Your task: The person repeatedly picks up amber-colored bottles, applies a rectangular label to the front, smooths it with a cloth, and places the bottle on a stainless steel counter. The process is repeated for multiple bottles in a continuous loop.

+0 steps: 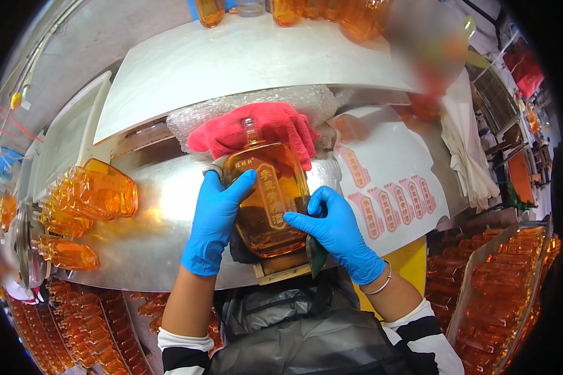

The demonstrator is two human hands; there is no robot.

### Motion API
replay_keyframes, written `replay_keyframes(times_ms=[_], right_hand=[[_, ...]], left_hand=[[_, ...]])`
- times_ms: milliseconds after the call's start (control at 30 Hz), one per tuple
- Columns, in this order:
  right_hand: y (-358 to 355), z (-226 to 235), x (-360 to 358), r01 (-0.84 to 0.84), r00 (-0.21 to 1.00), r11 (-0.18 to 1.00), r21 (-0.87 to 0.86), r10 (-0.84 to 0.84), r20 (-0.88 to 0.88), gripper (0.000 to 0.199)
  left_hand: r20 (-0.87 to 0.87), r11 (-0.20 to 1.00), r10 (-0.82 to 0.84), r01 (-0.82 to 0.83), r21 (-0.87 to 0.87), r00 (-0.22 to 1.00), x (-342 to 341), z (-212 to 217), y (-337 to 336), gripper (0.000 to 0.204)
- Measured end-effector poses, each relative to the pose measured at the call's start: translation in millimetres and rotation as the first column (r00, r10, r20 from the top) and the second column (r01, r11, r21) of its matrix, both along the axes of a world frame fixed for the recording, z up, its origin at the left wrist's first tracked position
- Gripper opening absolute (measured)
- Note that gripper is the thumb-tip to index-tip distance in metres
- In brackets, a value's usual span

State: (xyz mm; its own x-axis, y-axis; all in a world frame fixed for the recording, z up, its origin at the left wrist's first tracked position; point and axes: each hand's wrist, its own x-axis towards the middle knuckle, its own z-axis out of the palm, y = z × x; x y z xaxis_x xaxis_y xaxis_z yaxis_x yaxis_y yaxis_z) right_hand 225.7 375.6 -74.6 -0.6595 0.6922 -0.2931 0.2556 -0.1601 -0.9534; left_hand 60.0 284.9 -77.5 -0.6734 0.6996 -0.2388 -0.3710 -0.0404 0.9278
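A flat amber glass bottle leans back in front of me, its clear neck against a red cloth. On its front face sits a tall narrow label with gold lettering. My left hand, in a blue glove, grips the bottle's left side with the thumb over the front. My right hand, gloved too, has its thumb on the label's lower right edge. Its other fingers are curled at the bottle's right side and partly hidden. Under the bottle is a wooden support.
Right of the bottle lies a white sheet with several pink and gold labels. Bubble wrap lies behind the cloth. Several amber bottles stand on the metal table's left; others line the far white table and crates below.
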Motion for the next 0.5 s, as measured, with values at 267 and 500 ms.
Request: replay_keyframes(times_ms=[267,500], right_hand=[[23.0,-4.5,6.0,0.072,0.997,0.972,-0.225,-0.073,0.005,0.029],[46.6,12.6,-1.7,0.194,0.964,0.974,-0.115,-0.211,-0.163,0.023]], left_hand=[[-0.218,0.993,-0.099,0.084,-0.079,0.971,6.6,-1.5,-12.7,0.070],[-0.284,0.983,-0.166,0.134,-0.129,0.944,43.5,-5.1,-38.3,0.097]])
